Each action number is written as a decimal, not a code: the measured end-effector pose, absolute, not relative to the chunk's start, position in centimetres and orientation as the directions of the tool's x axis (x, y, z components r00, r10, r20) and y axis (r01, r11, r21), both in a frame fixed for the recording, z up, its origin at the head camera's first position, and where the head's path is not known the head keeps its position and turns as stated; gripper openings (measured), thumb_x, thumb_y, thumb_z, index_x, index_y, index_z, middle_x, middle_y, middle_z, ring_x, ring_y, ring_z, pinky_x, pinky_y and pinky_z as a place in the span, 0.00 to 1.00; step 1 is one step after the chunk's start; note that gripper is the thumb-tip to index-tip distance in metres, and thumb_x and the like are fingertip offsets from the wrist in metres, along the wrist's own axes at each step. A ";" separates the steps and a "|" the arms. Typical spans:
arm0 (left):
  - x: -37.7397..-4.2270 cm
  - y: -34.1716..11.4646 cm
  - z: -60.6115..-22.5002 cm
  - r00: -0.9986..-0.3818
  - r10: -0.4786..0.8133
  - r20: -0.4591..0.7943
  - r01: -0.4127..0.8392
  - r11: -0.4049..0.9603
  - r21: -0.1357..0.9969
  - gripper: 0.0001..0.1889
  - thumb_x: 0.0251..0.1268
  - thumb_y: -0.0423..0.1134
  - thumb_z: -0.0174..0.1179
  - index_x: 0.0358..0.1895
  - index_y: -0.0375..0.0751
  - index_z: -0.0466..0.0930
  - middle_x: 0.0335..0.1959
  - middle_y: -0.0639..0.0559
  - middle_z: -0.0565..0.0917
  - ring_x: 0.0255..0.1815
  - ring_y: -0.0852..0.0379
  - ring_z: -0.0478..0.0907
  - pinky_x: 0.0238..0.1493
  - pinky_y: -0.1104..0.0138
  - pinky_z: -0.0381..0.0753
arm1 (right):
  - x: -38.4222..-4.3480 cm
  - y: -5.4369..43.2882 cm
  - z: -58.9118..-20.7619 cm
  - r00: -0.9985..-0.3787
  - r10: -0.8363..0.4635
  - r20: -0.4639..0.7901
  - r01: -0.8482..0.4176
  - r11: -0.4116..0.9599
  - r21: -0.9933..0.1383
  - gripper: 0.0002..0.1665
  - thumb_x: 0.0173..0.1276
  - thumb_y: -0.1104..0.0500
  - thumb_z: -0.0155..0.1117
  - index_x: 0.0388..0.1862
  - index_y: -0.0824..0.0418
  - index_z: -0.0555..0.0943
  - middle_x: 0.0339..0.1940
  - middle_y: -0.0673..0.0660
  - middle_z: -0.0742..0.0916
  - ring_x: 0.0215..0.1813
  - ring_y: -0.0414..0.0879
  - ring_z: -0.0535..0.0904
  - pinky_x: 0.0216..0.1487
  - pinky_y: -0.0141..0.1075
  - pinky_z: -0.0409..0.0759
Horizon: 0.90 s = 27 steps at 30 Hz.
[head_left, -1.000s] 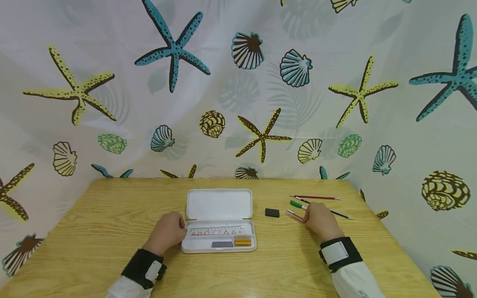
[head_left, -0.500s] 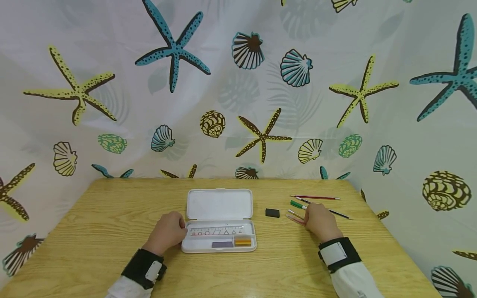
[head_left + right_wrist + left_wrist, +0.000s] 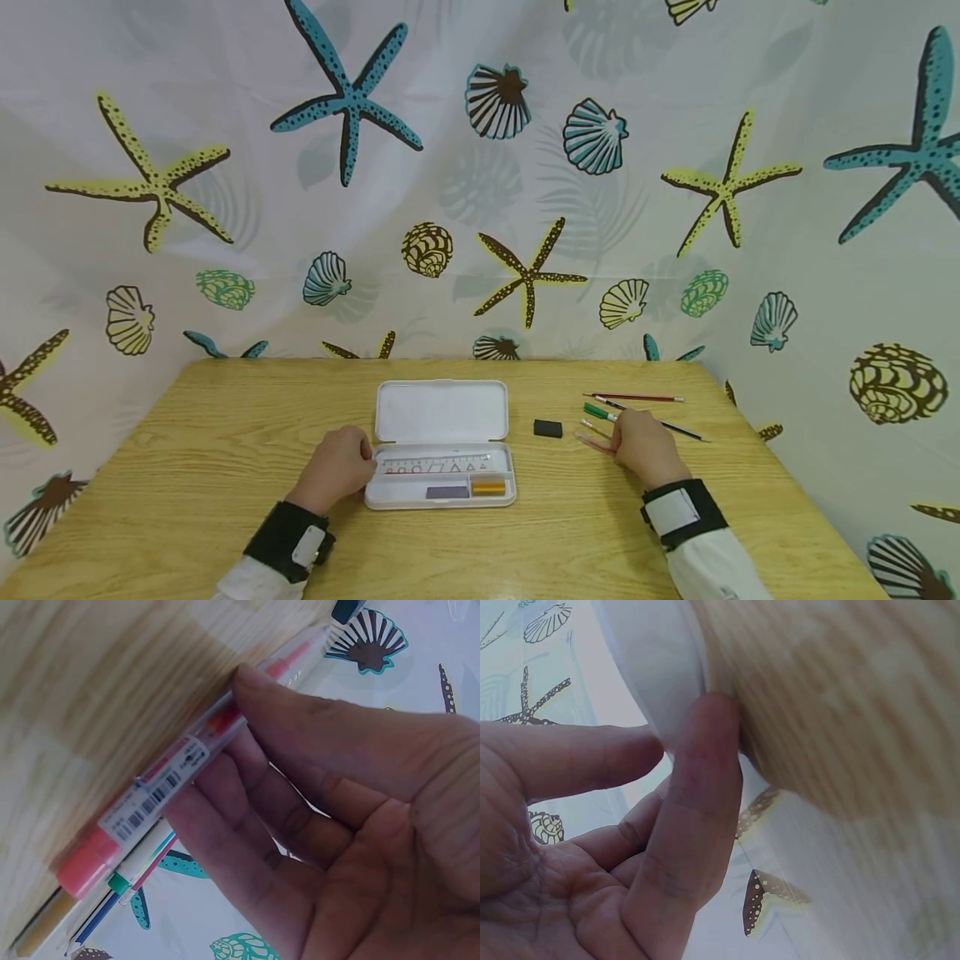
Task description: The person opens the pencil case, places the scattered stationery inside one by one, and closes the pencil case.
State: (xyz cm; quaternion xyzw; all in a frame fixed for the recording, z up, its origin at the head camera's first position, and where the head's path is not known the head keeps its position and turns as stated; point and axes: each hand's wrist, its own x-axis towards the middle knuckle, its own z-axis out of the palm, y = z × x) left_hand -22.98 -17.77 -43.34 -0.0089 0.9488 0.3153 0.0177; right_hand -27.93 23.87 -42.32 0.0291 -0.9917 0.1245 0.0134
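Our right grip (image 3: 352,825) is clamped on the red pen (image 3: 184,761), thumb against fingers, and we have it at the right side of the table (image 3: 480,558). Its long axis slants, clear end leftward towards the black eraser (image 3: 547,428); beyond that sits the pencil case (image 3: 442,408), lid back. The right grip is nearer the pen; our left grip (image 3: 339,467) pinches the case's left edge. Slim see-through plastic here, a barcode label, smooth white case, streaky wood grain!
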 end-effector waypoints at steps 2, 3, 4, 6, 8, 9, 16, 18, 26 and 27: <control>-23.0 -17.8 -43.3 -0.999 -0.002 -0.034 -0.023 0.799 0.601 0.03 0.57 0.29 0.60 0.28 0.34 0.77 0.22 0.47 0.75 0.22 0.54 0.72 0.23 0.67 0.68 | -27.9 23.9 -42.3 -0.998 -0.054 0.032 -0.061 0.967 -0.247 0.09 0.46 0.72 0.74 0.22 0.61 0.84 0.28 0.57 0.87 0.31 0.49 0.80 0.33 0.46 0.80; -22.9 -17.8 -43.3 -0.999 -0.002 -0.032 -0.021 0.799 0.602 0.03 0.57 0.29 0.60 0.28 0.34 0.77 0.22 0.47 0.75 0.22 0.54 0.72 0.23 0.67 0.68 | -27.9 23.8 -42.3 -0.998 -0.054 0.031 -0.060 0.967 -0.246 0.09 0.46 0.72 0.74 0.22 0.61 0.84 0.27 0.57 0.87 0.30 0.49 0.80 0.33 0.46 0.80; -22.9 -17.8 -43.3 -0.999 -0.002 -0.032 -0.020 0.798 0.602 0.03 0.57 0.29 0.60 0.28 0.34 0.77 0.22 0.47 0.75 0.22 0.54 0.72 0.23 0.67 0.68 | -27.9 23.8 -42.3 -0.998 -0.055 0.030 -0.060 0.968 -0.244 0.09 0.47 0.72 0.74 0.22 0.61 0.84 0.27 0.57 0.87 0.30 0.49 0.80 0.33 0.46 0.80; -22.9 -17.8 -43.3 -1.000 -0.001 -0.031 -0.020 0.798 0.602 0.03 0.57 0.29 0.60 0.28 0.34 0.77 0.22 0.47 0.75 0.22 0.54 0.72 0.23 0.67 0.68 | -27.9 23.8 -42.3 -0.998 -0.054 0.027 -0.059 0.969 -0.239 0.08 0.47 0.72 0.74 0.22 0.61 0.84 0.27 0.56 0.86 0.30 0.48 0.80 0.33 0.46 0.80; -22.9 -17.8 -43.3 -0.999 -0.001 -0.032 -0.020 0.798 0.602 0.03 0.57 0.29 0.60 0.28 0.34 0.77 0.23 0.47 0.75 0.22 0.54 0.72 0.23 0.67 0.68 | -27.8 23.7 -42.3 -0.998 -0.055 0.025 -0.059 0.970 -0.236 0.08 0.48 0.72 0.74 0.23 0.61 0.85 0.27 0.56 0.86 0.29 0.48 0.80 0.32 0.45 0.80; -22.9 -17.8 -43.2 -0.999 -0.001 -0.032 -0.020 0.798 0.602 0.03 0.57 0.29 0.60 0.28 0.34 0.77 0.23 0.47 0.75 0.22 0.54 0.72 0.23 0.67 0.68 | -27.8 23.7 -42.2 -0.998 -0.056 0.023 -0.060 0.970 -0.234 0.08 0.48 0.72 0.73 0.23 0.61 0.85 0.27 0.56 0.86 0.29 0.48 0.80 0.32 0.45 0.80; -22.9 -17.8 -43.4 -0.999 -0.006 -0.035 -0.026 0.797 0.603 0.03 0.57 0.29 0.60 0.28 0.35 0.76 0.22 0.47 0.74 0.22 0.54 0.72 0.22 0.67 0.67 | -27.5 23.6 -41.9 -0.996 -0.080 0.032 -0.085 0.970 -0.227 0.06 0.51 0.72 0.72 0.23 0.63 0.84 0.27 0.57 0.86 0.29 0.47 0.80 0.31 0.44 0.80; -22.9 -17.8 -43.4 -1.000 -0.005 -0.031 -0.022 0.797 0.604 0.03 0.57 0.29 0.60 0.27 0.35 0.76 0.22 0.47 0.74 0.21 0.54 0.72 0.22 0.67 0.67 | -27.5 23.5 -41.8 -0.996 -0.086 0.033 -0.091 0.970 -0.224 0.05 0.52 0.71 0.71 0.23 0.63 0.84 0.27 0.57 0.86 0.29 0.47 0.79 0.31 0.43 0.80; -22.9 -17.8 -43.4 -1.000 -0.004 -0.028 -0.021 0.793 0.609 0.03 0.57 0.28 0.59 0.27 0.35 0.76 0.22 0.47 0.74 0.21 0.54 0.72 0.22 0.67 0.67 | -27.0 23.3 -41.3 -0.993 -0.108 0.051 -0.116 0.970 -0.215 0.05 0.55 0.70 0.70 0.24 0.63 0.84 0.27 0.57 0.86 0.29 0.47 0.79 0.32 0.43 0.80; -22.9 -17.8 -43.4 -1.000 -0.004 -0.029 -0.021 0.792 0.611 0.03 0.57 0.28 0.59 0.27 0.35 0.76 0.22 0.47 0.74 0.21 0.54 0.72 0.22 0.67 0.67 | -26.9 23.2 -41.2 -0.992 -0.112 0.057 -0.122 0.969 -0.214 0.05 0.55 0.70 0.70 0.24 0.63 0.84 0.27 0.57 0.86 0.29 0.47 0.80 0.32 0.44 0.80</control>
